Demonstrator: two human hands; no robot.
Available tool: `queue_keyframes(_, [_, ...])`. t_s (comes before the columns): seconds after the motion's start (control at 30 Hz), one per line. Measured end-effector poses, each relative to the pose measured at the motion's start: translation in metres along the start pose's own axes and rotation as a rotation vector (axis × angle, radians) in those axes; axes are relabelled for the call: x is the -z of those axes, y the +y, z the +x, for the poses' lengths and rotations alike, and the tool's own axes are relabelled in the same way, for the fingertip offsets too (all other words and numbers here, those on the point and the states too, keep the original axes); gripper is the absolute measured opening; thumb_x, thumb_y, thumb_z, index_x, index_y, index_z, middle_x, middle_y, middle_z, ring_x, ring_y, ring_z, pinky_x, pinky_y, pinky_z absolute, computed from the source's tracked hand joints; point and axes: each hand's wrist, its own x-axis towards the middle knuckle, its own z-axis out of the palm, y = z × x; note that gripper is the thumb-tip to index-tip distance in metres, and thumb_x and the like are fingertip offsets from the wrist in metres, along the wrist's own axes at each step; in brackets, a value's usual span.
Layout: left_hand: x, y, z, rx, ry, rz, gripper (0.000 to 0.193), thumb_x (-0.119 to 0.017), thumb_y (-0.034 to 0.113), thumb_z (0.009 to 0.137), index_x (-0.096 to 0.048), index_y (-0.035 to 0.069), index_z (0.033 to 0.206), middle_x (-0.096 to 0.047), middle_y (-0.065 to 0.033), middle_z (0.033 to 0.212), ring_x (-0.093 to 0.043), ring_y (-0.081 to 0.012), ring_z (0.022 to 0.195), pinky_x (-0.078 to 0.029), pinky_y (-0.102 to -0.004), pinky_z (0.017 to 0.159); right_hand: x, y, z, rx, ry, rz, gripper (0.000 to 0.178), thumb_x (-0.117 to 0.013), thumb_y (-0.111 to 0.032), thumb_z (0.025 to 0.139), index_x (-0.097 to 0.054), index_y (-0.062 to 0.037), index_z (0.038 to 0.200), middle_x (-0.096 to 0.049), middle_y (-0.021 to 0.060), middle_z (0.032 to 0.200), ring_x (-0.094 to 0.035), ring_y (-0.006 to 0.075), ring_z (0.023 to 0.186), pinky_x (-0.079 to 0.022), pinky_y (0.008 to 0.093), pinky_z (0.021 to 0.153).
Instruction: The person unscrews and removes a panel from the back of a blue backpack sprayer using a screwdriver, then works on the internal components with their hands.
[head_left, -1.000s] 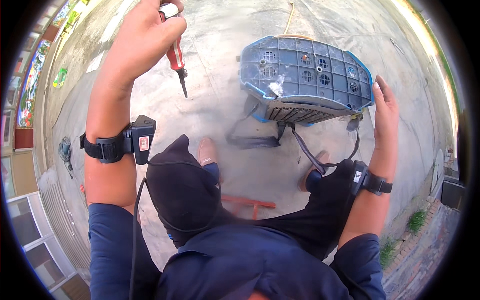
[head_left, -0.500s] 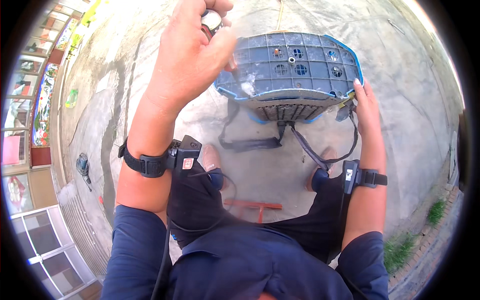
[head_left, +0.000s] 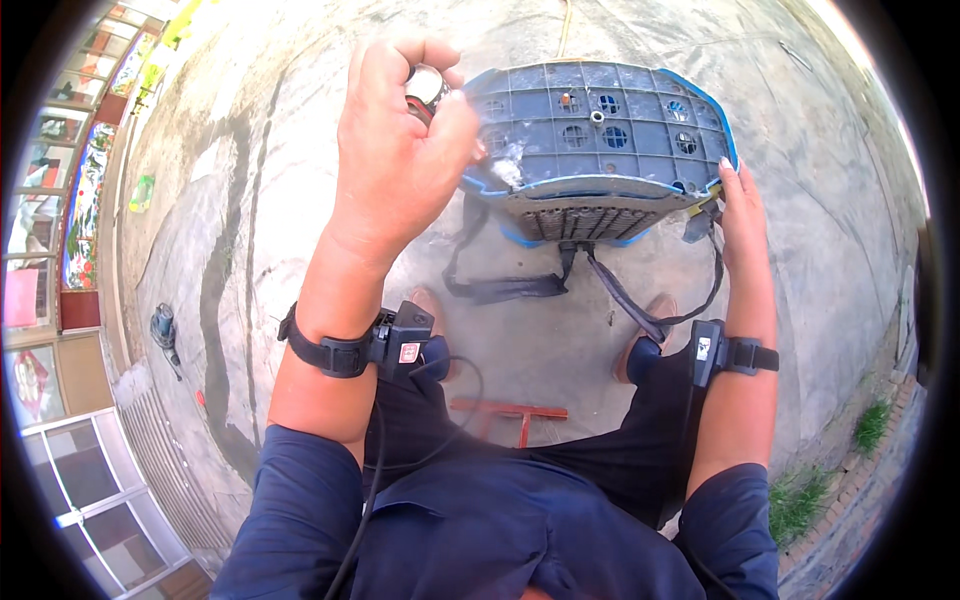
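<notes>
A blue knapsack sprayer (head_left: 640, 150) stands in front of me with its ribbed, vented plastic base facing up. Its black straps (head_left: 515, 288) hang down on my side, and whitish dust or foam marks the base's left part. Held up beside that left edge, my left hand (head_left: 400, 150) is closed round a small can-like thing (head_left: 425, 88) with a pale, rounded end. Most of that thing is hidden by my fingers. My right hand (head_left: 742, 210) grips the base's right corner, thumb on the rim and fingers down the side.
A red metal bar (head_left: 510, 411) shows between my legs, near the shoes. On the concrete floor at left lies a dark tool-like object (head_left: 164, 330). Windows and a door (head_left: 100, 480) line the far left; grass (head_left: 797, 505) grows by a brick edge at lower right.
My left hand has come down and slightly right with the can-like thing. The sprayer has shifted a little to the right, my right hand still on its corner.
</notes>
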Motion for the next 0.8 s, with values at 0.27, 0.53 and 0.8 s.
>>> queue_keyframes(0.27, [-0.006,-0.015,-0.004,-0.016,0.051,-0.128,0.029,-0.060,-0.005,0.086,-0.056,0.002,0.114,-0.055,-0.0098,0.106,-0.070,-0.0159,0.065,-0.057,-0.0275,0.058,-0.003,-0.001,-0.002,0.008,0.023,-0.010,0.052,-0.060,-0.035,0.104,-0.060,0.0004,0.141,-0.066,0.0101,0.133,-0.058,0.0176,0.123,-0.041,0.0311,0.107])
queue_keyframes(0.53, [0.013,-0.027,-0.001,-0.027,-0.263,-0.341,0.034,-0.051,-0.012,0.088,-0.050,0.003,0.118,-0.057,-0.0120,0.120,-0.065,-0.0207,0.114,-0.059,-0.0327,0.088,0.000,-0.003,-0.001,-0.070,0.020,-0.047,0.056,-0.062,-0.041,0.102,-0.058,-0.0062,0.146,-0.064,0.0085,0.133,-0.055,0.0205,0.124,-0.044,0.0370,0.102])
queue_keyframes(0.8, [0.030,-0.031,0.014,-0.033,-0.511,-0.509,0.039,-0.047,-0.016,0.085,-0.051,0.001,0.120,-0.056,-0.0129,0.122,-0.064,-0.0253,0.120,-0.059,-0.0356,0.093,0.010,0.006,0.013,-0.036,0.026,-0.113,0.056,-0.062,-0.041,0.101,-0.058,-0.0087,0.147,-0.065,0.0110,0.133,-0.055,0.0253,0.130,-0.046,0.0397,0.104])
